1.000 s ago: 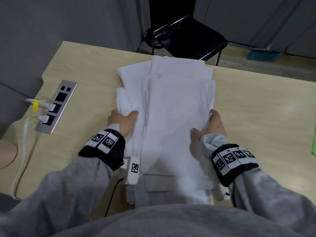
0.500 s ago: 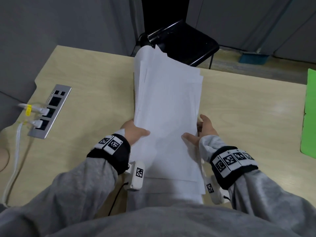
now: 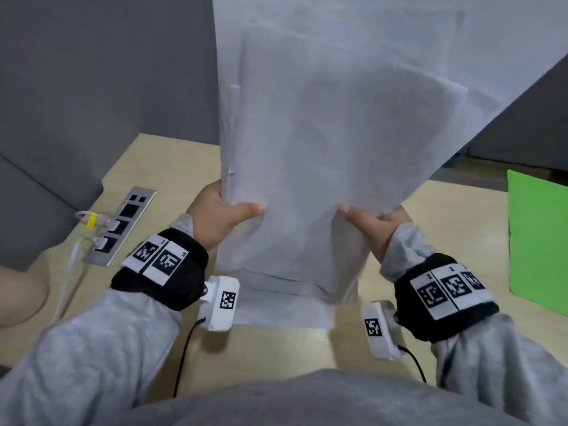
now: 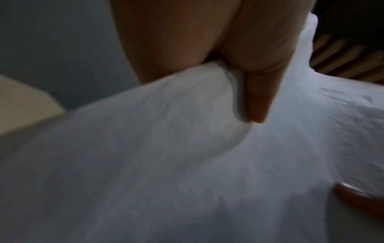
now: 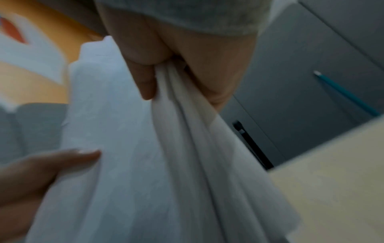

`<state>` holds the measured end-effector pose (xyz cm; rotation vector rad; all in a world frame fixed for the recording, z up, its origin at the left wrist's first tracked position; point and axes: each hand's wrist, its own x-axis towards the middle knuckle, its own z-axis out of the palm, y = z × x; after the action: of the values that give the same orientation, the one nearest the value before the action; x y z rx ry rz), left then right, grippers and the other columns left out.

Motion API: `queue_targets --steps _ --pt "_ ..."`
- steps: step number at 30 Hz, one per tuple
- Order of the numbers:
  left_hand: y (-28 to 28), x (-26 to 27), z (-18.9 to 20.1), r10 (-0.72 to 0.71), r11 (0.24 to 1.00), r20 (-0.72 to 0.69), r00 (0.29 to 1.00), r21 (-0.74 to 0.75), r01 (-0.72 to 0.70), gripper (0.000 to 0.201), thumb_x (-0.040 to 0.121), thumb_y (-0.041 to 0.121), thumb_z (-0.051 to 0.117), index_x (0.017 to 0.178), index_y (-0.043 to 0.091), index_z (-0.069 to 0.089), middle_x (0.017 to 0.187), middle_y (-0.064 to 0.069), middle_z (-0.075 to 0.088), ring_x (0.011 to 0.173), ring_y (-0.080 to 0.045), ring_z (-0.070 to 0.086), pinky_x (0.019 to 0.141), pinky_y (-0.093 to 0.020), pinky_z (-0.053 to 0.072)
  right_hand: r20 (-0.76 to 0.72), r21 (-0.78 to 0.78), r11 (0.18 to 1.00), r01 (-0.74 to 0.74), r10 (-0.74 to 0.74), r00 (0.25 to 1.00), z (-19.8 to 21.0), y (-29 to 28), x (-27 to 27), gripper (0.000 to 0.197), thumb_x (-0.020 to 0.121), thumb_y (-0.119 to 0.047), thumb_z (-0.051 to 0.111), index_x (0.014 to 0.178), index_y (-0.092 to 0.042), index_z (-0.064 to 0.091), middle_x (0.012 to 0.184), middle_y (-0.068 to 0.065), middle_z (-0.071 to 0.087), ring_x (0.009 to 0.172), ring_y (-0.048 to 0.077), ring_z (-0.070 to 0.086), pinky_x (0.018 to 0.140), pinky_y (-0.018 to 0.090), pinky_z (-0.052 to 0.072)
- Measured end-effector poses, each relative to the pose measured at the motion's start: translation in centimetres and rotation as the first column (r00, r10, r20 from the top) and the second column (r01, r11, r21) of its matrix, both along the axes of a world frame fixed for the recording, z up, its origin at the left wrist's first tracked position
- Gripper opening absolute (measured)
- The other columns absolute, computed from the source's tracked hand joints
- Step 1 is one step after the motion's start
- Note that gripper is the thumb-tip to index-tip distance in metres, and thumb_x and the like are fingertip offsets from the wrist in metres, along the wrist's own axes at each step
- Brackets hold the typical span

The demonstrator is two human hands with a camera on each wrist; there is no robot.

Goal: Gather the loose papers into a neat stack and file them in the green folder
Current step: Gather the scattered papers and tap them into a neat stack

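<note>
Left hand [image 3: 219,218] and right hand [image 3: 370,224] grip papers [image 3: 322,133] upright, thumbs clamped on front.

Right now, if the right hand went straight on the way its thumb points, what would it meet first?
Probably the left hand: the right hand has its thumb pointing across the papers toward the left thumb. Depth is hard to judge.

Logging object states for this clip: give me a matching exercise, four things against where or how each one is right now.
Things:
1. papers
2. green folder
3. power strip
4. left hand

States:
A. set in the desk at the left, cables plugged in
B. held upright by both hands
C. lying on the desk at the right edge
D. gripping the stack's left side

Pairs: 1-B, 2-C, 3-A, 4-D
</note>
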<state>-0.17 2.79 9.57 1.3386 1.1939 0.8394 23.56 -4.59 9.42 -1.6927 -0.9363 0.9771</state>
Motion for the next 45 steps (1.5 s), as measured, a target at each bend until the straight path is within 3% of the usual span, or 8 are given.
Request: queue_targets --steps 5,10,23,30,36,39,42,45 --pt "-1.6 0.8 5.1 0.099 0.945 -0.014 0.995 0.315 -0.089 0.025 0.076 0.015 0.076 0.099 0.014 0.067 0.087 0.013 0.069 0.071 0.011 0.066 0.065 -0.010 0.050 0.067 0.241 0.968 0.063 -0.082 0.994 4.6 -1.9 -1.2 0.013 0.078 -0.030 0.071 0.074 -0.029 0.058 0.066 -0.024 0.062 0.059 -0.005 0.059 0.058 -0.001 0.043" --pt "-2.8 0.6 6.9 0.123 0.910 0.024 0.992 0.397 -0.122 0.047 0.064 0.034 0.079 0.107 0.019 0.067 0.101 0.006 0.074 0.096 -0.010 0.070 0.085 -0.036 0.056 0.157 0.350 0.936 0.014 -0.073 0.985 6.5 -3.6 -1.7 0.020 0.075 -0.029 0.074 0.086 -0.025 0.057 0.075 -0.022 0.057 0.061 -0.022 0.053 0.057 -0.005 0.037" --pt "-4.4 0.2 6.6 0.212 0.846 0.049 0.976 0.491 -0.208 0.017 0.077 0.020 0.075 0.093 0.022 0.070 0.085 0.018 0.069 0.079 0.010 0.066 0.073 -0.010 0.049 0.041 0.421 0.904 0.071 -0.097 0.994 6.4 -4.9 -2.5 0.028 0.077 -0.028 0.073 0.100 -0.025 0.057 0.083 -0.017 0.062 0.075 -0.001 0.060 0.059 0.003 0.045" --pt "-3.8 -0.4 3.2 -0.005 0.952 0.011 1.000 0.305 0.001 0.065 0.062 0.015 0.079 0.123 0.009 0.056 0.110 0.001 0.071 0.103 -0.009 0.068 0.087 -0.028 0.055 0.050 0.443 0.894 -0.072 0.056 0.997 5.3 -4.8 -2.9 0.065 0.067 -0.031 0.073 0.121 0.000 0.052 0.089 -0.034 0.065 0.087 -0.022 0.056 0.076 -0.004 0.038" --pt "-4.0 0.6 2.7 0.204 0.952 -0.002 0.979 0.235 -0.198 0.014 0.063 0.027 0.070 0.077 0.025 0.068 0.069 0.017 0.072 0.073 -0.002 0.067 0.075 -0.030 0.056 0.196 0.348 0.936 0.053 -0.128 0.972 4.9 -3.6 -2.7 0.034 0.084 -0.025 0.066 0.115 -0.013 0.058 0.096 -0.007 0.060 0.089 0.004 0.056 0.077 0.011 0.041" --pt "-3.4 -0.6 3.9 0.225 0.905 0.035 0.974 0.363 -0.222 0.037 0.063 0.030 0.075 0.097 0.017 0.069 0.081 0.015 0.072 0.075 -0.001 0.069 0.069 -0.022 0.056 -0.039 0.505 0.856 0.109 -0.104 0.994 5.8 -4.3 -2.1 0.027 0.081 -0.020 0.069 0.107 -0.018 0.061 0.085 -0.023 0.069 0.082 -0.010 0.062 0.076 0.005 0.044" --pt "-3.2 -1.6 3.0 0.120 0.935 -0.016 0.993 0.338 -0.108 0.047 0.058 0.029 0.079 0.102 0.025 0.065 0.081 0.019 0.072 0.077 0.005 0.067 0.066 -0.013 0.052 -0.258 0.482 0.865 0.140 -0.012 0.966 4.3 -4.4 -1.6 0.051 0.067 -0.036 0.077 0.112 -0.020 0.060 0.097 -0.014 0.073 0.098 0.007 0.066 0.083 0.022 0.050" --pt "-3.7 -1.2 1.2 0.042 0.956 -0.188 0.981 0.292 0.015 0.056 0.054 0.038 0.079 0.106 0.020 0.066 0.092 0.011 0.071 0.089 -0.007 0.068 0.071 -0.019 0.052 -0.129 0.340 0.939 0.047 -0.002 0.992 2.9 -3.9 -2.2 0.057 0.068 -0.027 0.077 0.119 -0.011 0.056 0.094 -0.011 0.067 0.085 0.003 0.065 0.072 0.014 0.051"
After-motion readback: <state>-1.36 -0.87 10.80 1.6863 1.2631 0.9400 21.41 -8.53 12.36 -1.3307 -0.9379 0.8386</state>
